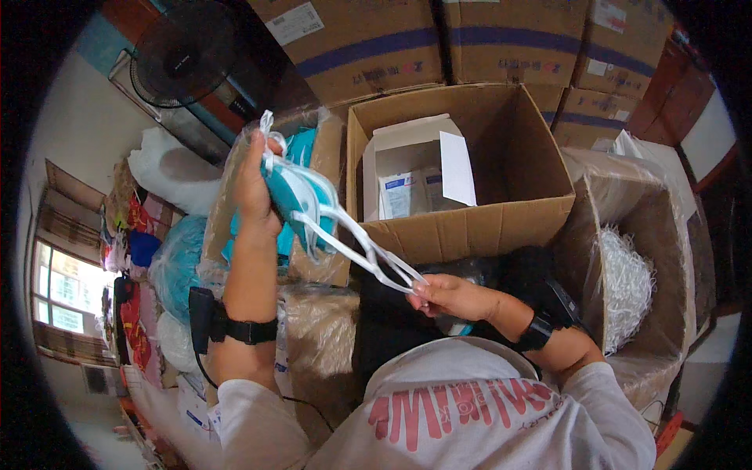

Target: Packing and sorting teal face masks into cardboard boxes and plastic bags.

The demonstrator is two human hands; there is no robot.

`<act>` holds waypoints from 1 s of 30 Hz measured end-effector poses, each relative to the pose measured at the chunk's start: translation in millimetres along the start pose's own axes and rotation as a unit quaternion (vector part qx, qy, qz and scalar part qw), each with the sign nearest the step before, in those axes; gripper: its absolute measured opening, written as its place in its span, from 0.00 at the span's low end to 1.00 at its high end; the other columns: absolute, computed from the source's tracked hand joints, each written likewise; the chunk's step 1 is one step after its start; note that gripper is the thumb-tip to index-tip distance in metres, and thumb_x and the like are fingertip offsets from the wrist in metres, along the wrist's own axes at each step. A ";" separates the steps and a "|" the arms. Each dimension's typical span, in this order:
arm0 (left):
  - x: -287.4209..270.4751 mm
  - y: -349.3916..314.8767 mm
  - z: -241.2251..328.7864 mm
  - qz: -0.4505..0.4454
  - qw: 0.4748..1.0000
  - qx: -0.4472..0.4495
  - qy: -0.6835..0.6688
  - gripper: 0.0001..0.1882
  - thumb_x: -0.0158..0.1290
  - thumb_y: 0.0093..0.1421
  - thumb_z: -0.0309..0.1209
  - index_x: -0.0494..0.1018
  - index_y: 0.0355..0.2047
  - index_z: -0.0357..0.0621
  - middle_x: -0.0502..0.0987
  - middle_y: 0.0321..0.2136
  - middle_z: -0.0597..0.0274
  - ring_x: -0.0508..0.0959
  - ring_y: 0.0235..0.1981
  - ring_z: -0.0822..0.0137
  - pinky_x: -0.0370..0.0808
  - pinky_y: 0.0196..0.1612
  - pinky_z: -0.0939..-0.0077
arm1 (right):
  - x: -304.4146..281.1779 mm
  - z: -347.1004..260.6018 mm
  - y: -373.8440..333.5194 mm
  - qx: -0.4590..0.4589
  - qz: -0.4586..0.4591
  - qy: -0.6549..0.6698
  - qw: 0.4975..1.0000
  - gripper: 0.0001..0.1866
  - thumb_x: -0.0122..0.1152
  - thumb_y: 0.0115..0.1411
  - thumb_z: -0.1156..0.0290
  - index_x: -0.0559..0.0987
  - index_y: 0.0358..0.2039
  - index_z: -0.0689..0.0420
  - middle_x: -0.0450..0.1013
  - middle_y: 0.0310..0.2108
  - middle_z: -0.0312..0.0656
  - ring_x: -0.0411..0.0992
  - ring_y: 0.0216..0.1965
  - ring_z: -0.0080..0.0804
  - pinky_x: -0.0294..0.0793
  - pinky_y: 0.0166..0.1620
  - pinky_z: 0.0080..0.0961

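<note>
An open carton [501,211] holds a small white box [415,168], with taped cartons [407,47] stacked behind it. A bag-lined box [627,282] at right holds white straps [627,286]. A black fan [184,51] stands at upper left, near a window [63,301].

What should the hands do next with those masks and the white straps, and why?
Probably the right hand should keep drawing the straps out, gently. The left hand holds the teal masks up, and the straps run taut from them down to the right fingertips, so they look bunched together and not yet freed.
</note>
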State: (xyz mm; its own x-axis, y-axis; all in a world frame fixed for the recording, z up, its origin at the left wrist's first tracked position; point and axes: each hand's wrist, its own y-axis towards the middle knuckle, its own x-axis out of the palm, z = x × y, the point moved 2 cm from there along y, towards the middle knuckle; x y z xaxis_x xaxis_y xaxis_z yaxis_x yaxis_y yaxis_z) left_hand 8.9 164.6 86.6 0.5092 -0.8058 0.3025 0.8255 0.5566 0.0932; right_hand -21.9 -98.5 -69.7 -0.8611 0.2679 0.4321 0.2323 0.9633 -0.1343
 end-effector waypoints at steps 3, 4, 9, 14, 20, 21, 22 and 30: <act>-22.5 -7.2 15.3 -0.022 0.916 0.128 0.379 0.15 0.49 0.57 0.41 0.74 0.26 0.41 0.73 0.21 0.66 0.71 0.22 0.72 0.66 0.29 0.79 | -13.1 -4.4 -9.1 -0.020 0.035 -0.048 0.998 0.17 0.36 0.64 0.55 0.68 0.29 0.54 0.63 0.23 0.30 0.56 0.22 0.16 0.59 0.25 0.13; -22.0 -16.8 16.0 -0.055 0.831 0.205 0.514 0.15 0.49 0.56 0.39 0.75 0.29 0.39 0.76 0.24 0.59 0.74 0.26 0.68 0.68 0.31 0.76 | -20.2 -6.0 -14.6 0.004 0.047 -0.098 0.994 0.17 0.37 0.63 0.56 0.68 0.30 0.54 0.62 0.21 0.30 0.57 0.21 0.16 0.60 0.25 0.15; -44.3 -73.6 -62.9 -0.279 0.755 -0.008 0.594 0.13 0.53 0.52 0.39 0.76 0.31 0.45 0.77 0.29 0.52 0.76 0.31 0.60 0.70 0.35 0.68 | -19.1 -31.7 -13.0 -0.071 0.094 -0.372 0.921 0.13 0.43 0.61 0.60 0.69 0.31 0.58 0.68 0.23 0.41 0.67 0.25 0.36 0.66 0.29 0.28; -8.7 -139.5 -128.5 -0.424 0.836 -0.142 0.317 0.22 0.58 0.48 0.40 0.70 0.41 0.40 0.76 0.34 0.56 0.74 0.35 0.69 0.69 0.41 0.74 | 2.1 -47.2 0.9 -0.097 0.087 -0.545 0.828 0.09 0.50 0.54 0.67 0.69 0.32 0.58 0.71 0.27 0.50 0.69 0.30 0.53 0.68 0.31 0.43; -18.9 -156.2 -138.7 -0.377 0.850 -0.354 0.098 0.17 0.47 0.58 0.41 0.74 0.34 0.39 0.74 0.23 0.65 0.72 0.24 0.76 0.69 0.30 0.80 | -11.4 -39.8 -8.7 -0.032 0.089 -0.609 0.787 0.09 0.52 0.52 0.69 0.68 0.31 0.59 0.70 0.29 0.52 0.69 0.31 0.54 0.68 0.33 0.43; -20.5 -152.2 -129.9 -0.318 0.898 -0.304 0.020 0.15 0.44 0.60 0.38 0.75 0.35 0.41 0.72 0.20 0.70 0.70 0.23 0.80 0.67 0.28 0.84 | -12.4 -36.2 -9.8 -0.017 0.096 -0.600 0.794 0.09 0.52 0.52 0.69 0.68 0.31 0.60 0.70 0.29 0.52 0.69 0.31 0.54 0.68 0.33 0.43; -17.8 -151.3 -125.8 -0.285 0.916 -0.283 0.028 0.15 0.44 0.60 0.38 0.75 0.36 0.41 0.73 0.20 0.68 0.71 0.23 0.78 0.68 0.28 0.83 | -8.7 -26.8 -7.4 -0.040 0.107 -0.561 0.820 0.09 0.51 0.53 0.69 0.68 0.32 0.60 0.70 0.28 0.53 0.69 0.31 0.55 0.68 0.33 0.43; -14.4 -160.2 -130.7 -0.516 0.709 -0.005 0.481 0.15 0.40 0.58 0.45 0.74 0.29 0.56 0.75 0.24 0.55 0.74 0.27 0.51 0.69 0.28 0.57 | 14.2 -12.5 -11.3 0.158 -0.080 -0.515 0.838 0.14 0.43 0.59 0.63 0.69 0.39 0.60 0.70 0.32 0.56 0.68 0.34 0.56 0.66 0.36 0.45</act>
State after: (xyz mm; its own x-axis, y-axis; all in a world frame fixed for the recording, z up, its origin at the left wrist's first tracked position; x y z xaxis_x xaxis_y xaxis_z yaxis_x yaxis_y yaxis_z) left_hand -98.9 60.6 -56.6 -0.4412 -0.5501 -0.7090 0.8780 -0.4279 -0.2144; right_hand -31.1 -105.3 -50.8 -0.8410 -0.1768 -0.5113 0.0858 0.8896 -0.4487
